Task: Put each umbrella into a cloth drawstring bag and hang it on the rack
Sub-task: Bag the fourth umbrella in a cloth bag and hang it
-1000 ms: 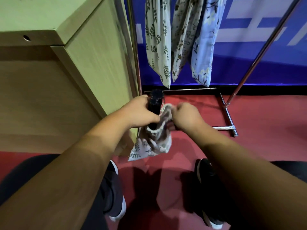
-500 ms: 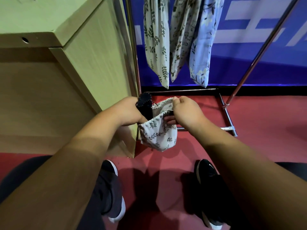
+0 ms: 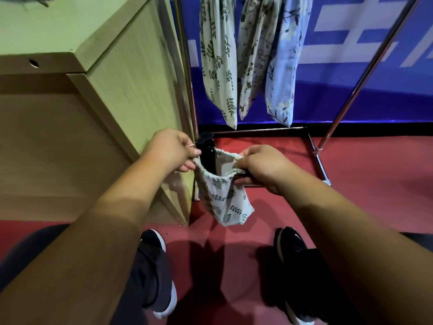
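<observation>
Fingers (image 3: pixel 185 166) of the left hand (image 3: pixel 171 150): curled, pinching the near-left rim of the cloth drawstring bag (image 3: pixel 223 200). Fingers (image 3: pixel 242 161) of the right hand (image 3: pixel 264 168): curled too, pinching the opposite rim, holding the mouth spread between both hands. Umbrella (image 3: pixel 208 152): black, folded, long axis near upright, standing inside the mouth just beside the left fingertips, well apart from the right ones, top poking above the rim. Probably needs settling deeper before cinching; left hand nearer for that push. Beyond the fingers, three printed bags (image 3: pixel 219 66) hanging side by side on the rack (image 3: pixel 186 73).
</observation>
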Demonstrator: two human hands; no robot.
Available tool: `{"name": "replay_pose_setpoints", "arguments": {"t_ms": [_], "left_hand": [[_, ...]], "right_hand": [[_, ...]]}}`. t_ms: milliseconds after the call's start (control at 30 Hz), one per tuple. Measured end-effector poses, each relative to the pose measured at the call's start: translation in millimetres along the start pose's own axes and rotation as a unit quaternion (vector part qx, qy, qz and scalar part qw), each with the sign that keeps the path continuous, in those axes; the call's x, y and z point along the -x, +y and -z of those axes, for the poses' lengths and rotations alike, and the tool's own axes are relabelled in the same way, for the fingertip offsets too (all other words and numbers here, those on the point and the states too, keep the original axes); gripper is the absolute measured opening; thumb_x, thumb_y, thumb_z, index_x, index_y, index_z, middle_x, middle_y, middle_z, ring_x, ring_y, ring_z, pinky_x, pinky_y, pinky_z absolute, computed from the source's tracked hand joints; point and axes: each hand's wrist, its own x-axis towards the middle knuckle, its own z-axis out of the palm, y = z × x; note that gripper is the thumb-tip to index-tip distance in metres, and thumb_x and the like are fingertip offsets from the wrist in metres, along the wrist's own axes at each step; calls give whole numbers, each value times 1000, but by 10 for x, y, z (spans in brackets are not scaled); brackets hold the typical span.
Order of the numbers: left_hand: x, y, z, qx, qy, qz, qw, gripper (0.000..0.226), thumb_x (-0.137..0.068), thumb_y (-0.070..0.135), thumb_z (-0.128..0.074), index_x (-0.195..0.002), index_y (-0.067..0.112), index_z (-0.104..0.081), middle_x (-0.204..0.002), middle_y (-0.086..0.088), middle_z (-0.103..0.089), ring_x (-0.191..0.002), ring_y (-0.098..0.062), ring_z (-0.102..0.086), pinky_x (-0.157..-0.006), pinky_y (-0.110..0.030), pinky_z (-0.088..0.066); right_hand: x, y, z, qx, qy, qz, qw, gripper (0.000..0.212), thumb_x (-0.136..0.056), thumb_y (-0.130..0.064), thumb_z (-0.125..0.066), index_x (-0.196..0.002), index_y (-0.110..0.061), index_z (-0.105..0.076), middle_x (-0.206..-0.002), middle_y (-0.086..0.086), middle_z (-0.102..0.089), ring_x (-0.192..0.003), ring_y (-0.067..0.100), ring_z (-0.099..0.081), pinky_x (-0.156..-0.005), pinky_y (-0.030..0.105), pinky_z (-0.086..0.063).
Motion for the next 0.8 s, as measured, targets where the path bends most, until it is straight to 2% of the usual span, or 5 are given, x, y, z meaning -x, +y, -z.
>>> {"name": "replay_pose_setpoints", "arguments": {"t_ms": [133,300,467,567,800], "left_hand": [[-38,-24,-35,52,28,-8,998,15,-105,24,-68,-92,18,-73,-97,-7,-79,-75,-24,-80,-83,-46,-66],[-55,-20,-32,127,51,-13,990,30,-111,28,-56,-88,17,-71,-77,-4,-72,-73,-15,-71,-70,-31,-58],[-24,72,-9,276,25,9,961,19,-109,18,-59,-100,10,-72,-67,-1,-52,-55,-13,-54,-69,-37,-62],[62,137,-33,220,-36,-27,974,10,-99,14,-70,-106,16,-78,-71,0,-60,-51,-10,-48,-59,-29,-57],[176,79,-326,-124,-87,-154,976,23,-83,8,-81,-91,30,-76,-93,7,-76,-86,-14,-71,-75,-24,-54]], "right_hand": [[-32,78,51,105,18,1,994,15,-95,9,-59,-88,-3,-64,-80,21,-69,-58,21,-72,-73,40,-68],[-71,121,88,241,49,20,969,16,-95,7,-55,-90,4,-71,-71,19,-73,-58,29,-73,-76,48,-68],[-58,127,82,113,18,-4,993,13,-99,5,-66,-91,-5,-69,-81,19,-71,-63,25,-72,-73,38,-67],[-70,147,57,-8,-9,-10,1000,13,-98,11,-62,-100,1,-70,-92,24,-73,-73,27,-76,-75,39,-68],[-38,91,-40,-181,-69,-26,981,17,-99,14,-58,-111,4,-66,-92,23,-74,-77,31,-79,-72,40,-68]]}}
